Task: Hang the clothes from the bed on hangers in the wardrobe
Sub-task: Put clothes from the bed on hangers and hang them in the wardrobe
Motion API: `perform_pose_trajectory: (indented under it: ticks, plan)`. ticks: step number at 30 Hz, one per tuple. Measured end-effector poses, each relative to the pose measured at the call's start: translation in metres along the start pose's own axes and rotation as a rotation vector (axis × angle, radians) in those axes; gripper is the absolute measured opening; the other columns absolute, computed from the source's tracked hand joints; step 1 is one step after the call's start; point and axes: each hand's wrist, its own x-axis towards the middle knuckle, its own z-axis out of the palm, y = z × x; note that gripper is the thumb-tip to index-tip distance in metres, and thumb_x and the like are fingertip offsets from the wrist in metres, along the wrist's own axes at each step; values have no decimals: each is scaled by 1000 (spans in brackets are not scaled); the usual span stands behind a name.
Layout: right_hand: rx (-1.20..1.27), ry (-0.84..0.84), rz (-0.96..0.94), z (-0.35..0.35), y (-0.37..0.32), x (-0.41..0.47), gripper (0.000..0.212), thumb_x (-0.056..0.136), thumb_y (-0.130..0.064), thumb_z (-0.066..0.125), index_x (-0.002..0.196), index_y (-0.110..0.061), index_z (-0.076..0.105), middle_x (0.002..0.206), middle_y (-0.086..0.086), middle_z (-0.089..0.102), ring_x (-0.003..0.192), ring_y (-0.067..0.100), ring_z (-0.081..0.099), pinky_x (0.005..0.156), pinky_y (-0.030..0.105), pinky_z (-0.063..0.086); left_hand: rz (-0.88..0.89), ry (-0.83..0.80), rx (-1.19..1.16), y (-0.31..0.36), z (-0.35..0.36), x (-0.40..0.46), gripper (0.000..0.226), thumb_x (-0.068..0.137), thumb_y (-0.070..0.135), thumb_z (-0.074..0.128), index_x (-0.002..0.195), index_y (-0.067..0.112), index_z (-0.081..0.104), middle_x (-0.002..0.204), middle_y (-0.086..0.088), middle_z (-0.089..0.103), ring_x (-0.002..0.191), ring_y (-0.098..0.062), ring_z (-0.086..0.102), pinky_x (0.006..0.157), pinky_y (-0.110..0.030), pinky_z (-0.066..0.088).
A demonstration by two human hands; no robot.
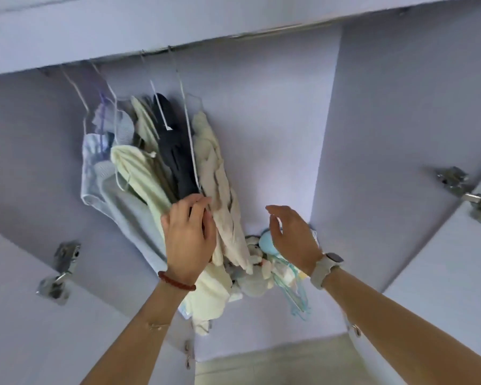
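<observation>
Lilac wardrobe [386,112] interior: several clothes [175,151] are already hanging on the rail; left hand [189,234] is apparently pinching a wire hanger [190,140], right hand [292,234] hovering open, empty.

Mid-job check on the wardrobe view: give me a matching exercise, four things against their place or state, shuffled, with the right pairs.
Things:
1. left hand
2. right hand
3. dark garment
4. soft toy

Place or state:
A. hanging from the rail between paler clothes
B. lying low in the wardrobe, below the hanging clothes
C. open, touching nothing
D. fingers at the bottom end of a white hanger, against the beige garment

Pairs: 1-D, 2-C, 3-A, 4-B
</observation>
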Motion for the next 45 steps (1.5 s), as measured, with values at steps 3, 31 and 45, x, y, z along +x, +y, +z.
perform_pose_trajectory:
  ticks: [3,31,45]
  plan:
    - [221,-71,-31,9,-38,62,27,94,-5,41,113,-1,59,111,16,63,97,27,57,92,39,44,-56,135,53,-16,-11,36,29,85,20,44,106,11,63,107,-6,61,96,-18,47,82,-30,29]
    - [524,137,44,-17,-37,132,34,91,-10,54,57,-5,49,49,-8,39,44,3,34,49,16,30,-148,97,114,-16,28,85,43,83,21,40,124,13,50,130,-11,51,126,-24,35,102,-50,27]
    - [-262,259,341,-150,97,-145,46,78,-58,45,56,-19,56,42,-17,45,49,8,44,48,9,23,444,-654,-616,136,116,-17,65,97,55,19,80,12,64,76,-3,65,77,-18,59,82,-29,41]
